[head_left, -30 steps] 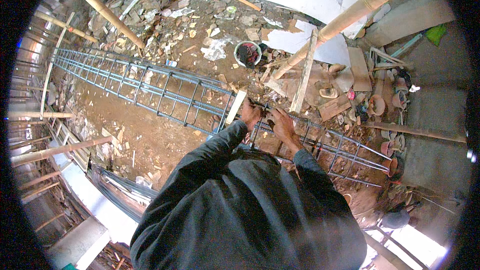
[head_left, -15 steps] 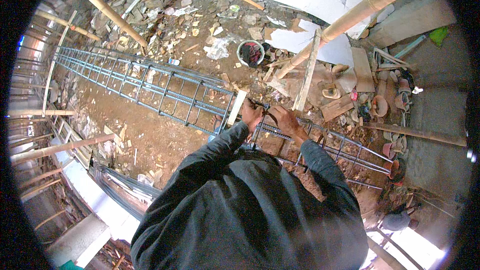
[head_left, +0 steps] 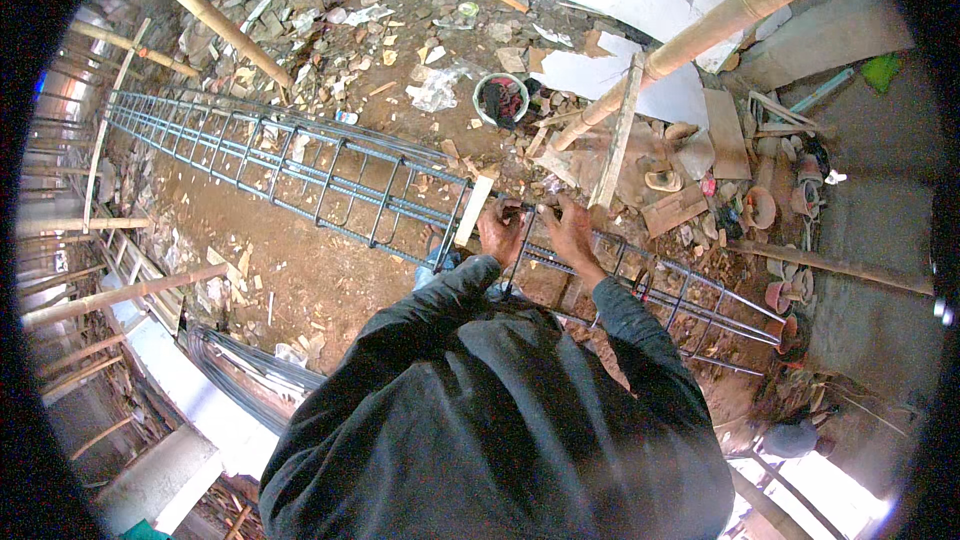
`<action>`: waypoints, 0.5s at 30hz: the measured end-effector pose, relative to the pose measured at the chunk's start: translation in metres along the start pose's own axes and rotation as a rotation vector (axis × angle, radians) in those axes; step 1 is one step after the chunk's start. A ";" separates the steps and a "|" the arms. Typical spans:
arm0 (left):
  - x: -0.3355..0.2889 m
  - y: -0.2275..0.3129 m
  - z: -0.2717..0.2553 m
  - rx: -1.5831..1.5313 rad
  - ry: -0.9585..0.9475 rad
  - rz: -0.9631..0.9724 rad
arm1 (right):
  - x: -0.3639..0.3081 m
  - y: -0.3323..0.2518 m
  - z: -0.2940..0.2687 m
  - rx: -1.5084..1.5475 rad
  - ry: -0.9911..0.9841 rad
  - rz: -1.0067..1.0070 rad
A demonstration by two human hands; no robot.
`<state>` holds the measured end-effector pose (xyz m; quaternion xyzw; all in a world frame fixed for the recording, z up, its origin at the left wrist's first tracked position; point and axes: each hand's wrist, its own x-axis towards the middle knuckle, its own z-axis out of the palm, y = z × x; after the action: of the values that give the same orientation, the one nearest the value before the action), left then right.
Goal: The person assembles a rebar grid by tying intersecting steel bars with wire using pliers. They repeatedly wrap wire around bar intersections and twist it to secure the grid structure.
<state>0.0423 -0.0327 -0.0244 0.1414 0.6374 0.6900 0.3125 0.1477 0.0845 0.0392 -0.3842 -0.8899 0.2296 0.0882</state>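
Observation:
A long rebar cage [head_left: 387,201] of steel bars and square stirrups stretches across in front of me, from the far left to the right. At its far upper edge both my hands work on either side of one stirrup [head_left: 517,258]. My left hand [head_left: 500,230] has its fingers curled in at the top bar, beside a pale wooden strip [head_left: 474,210] standing against the cage. Close by, my right hand [head_left: 571,235] is bent with thumb and fingertips together by the stirrup's corner. Whatever lies between the fingers is too small to make out.
A bucket [head_left: 501,101] with dark and red cloth stands beyond the cage. Bamboo poles [head_left: 205,15] slant in at left and right. Rubble and scraps litter the dirt floor [head_left: 300,290]. Bundled black rods [head_left: 240,376] lie at left; a bowl [head_left: 760,210] sits right.
My right hand has turned slightly and its fingers have drawn in over the stirrup's corner. The left hand has shifted a little and is more upright. The cage stays where it was.

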 end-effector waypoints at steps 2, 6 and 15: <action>-0.004 0.011 0.000 -0.249 0.013 -0.131 | -0.002 0.005 0.008 0.109 -0.015 0.077; -0.004 0.019 0.001 -0.372 -0.007 -0.146 | -0.003 0.005 0.015 0.191 -0.027 0.162; 0.011 0.016 -0.003 -0.017 -0.109 0.067 | -0.014 0.005 0.033 0.209 0.111 0.310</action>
<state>0.0281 -0.0287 -0.0115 0.1974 0.6084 0.6967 0.3249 0.1500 0.0663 0.0079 -0.5175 -0.7852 0.3099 0.1401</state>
